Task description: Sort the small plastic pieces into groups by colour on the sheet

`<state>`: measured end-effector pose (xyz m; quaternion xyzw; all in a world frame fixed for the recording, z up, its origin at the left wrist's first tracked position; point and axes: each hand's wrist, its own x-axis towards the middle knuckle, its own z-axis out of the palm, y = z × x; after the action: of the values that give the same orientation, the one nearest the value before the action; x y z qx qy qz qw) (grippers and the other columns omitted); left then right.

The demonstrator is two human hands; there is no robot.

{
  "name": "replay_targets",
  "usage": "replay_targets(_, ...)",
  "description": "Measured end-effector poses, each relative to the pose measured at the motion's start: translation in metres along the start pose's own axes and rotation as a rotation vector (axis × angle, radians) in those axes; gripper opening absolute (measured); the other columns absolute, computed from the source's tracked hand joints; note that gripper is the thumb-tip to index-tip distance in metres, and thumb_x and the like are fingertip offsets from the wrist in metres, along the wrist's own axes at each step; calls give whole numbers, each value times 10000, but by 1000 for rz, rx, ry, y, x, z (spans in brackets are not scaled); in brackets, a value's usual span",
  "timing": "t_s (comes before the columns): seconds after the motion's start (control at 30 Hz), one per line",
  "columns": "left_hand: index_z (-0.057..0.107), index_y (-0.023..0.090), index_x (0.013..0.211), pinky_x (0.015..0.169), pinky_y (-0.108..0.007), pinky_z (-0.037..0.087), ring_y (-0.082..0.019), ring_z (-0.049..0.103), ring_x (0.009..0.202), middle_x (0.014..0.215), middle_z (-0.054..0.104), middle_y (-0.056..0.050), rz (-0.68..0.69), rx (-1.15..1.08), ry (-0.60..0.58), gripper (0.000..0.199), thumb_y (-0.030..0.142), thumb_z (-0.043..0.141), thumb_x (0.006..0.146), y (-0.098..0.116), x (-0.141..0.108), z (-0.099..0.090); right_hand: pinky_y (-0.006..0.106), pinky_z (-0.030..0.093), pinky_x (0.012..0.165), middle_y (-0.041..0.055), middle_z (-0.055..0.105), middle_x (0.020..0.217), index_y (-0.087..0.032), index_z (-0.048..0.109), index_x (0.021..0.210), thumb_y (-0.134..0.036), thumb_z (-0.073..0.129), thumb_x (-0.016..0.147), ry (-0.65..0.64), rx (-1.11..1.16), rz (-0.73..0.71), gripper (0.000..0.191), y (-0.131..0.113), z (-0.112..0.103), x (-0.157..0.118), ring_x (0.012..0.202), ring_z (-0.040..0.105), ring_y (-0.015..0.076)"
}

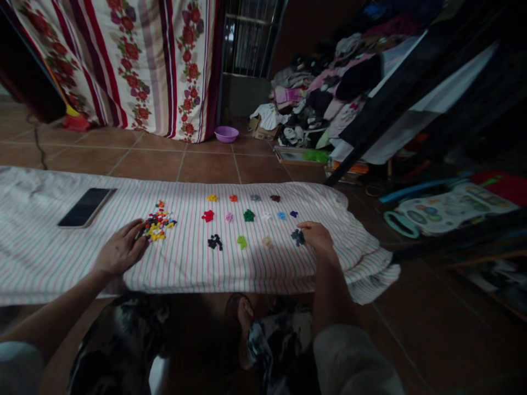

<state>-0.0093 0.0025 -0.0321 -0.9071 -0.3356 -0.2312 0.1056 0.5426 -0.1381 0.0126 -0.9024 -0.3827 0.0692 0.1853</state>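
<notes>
Small coloured pieces lie on a striped cloth. My left hand [122, 248] rests with spread fingers at the left edge of a mixed pile [160, 224]. My right hand [316, 235] has its fingertips together just above a dark grey heap [297, 237]; whatever they hold is too small to make out. Single-colour heaps stand in three rows between the hands, among them yellow [211, 198], orange [233, 198], red [208, 215], dark green [249, 215], black [214, 242], lime green [241, 242], beige [267, 242] and light blue [280, 215].
A phone [87, 208] lies on the cloth [185, 274] at the left. Beyond the cloth, a purple basin [226, 134] is on the tiled floor near a floral curtain [140, 66]. Piled clothes [321, 99] and a dark slanted bar [362, 123] are at the right.
</notes>
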Motion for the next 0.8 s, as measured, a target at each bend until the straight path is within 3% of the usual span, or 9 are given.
replay_targets(0.17, 626, 196, 995, 973, -504, 504, -294, 512, 1216, 1157, 625, -130, -11, -7, 16, 232, 276, 430, 898, 1, 0, 1, 303, 485, 743, 89, 745, 985, -214, 760, 944, -156, 517, 771, 24, -35, -11, 304, -10, -2, 1, 875, 692, 228)
replay_targets(0.37, 574, 148, 1182, 995, -457, 501, -266, 541, 1206, 1240, 596, -151, -170, -29, 24, 352, 305, 397, 920, 11, 5, 1, 319, 478, 729, 92, 741, 935, -219, 752, 953, -233, 523, 788, 146, 3, -140, 282, -47, 8, 0, 824, 667, 238)
replay_targets(0.6, 555, 48, 1225, 1049, -425, 466, -262, 522, 1240, 1281, 580, -200, -234, -90, -13, 416, 263, 359, 927, 18, 9, -4, 324, 474, 868, 72, 728, 990, -211, 739, 970, -250, 482, 813, 143, 214, -505, 303, -128, 37, -21, 933, 647, 219)
replay_targets(0.8, 537, 87, 1265, 1091, -449, 434, -254, 485, 1279, 1295, 574, -172, -284, -161, -12, 424, 250, 353, 920, 20, 10, -6, 331, 480, 878, 74, 706, 977, -203, 739, 954, -203, 482, 838, 6, 370, -829, 282, -210, 81, -55, 930, 637, 207)
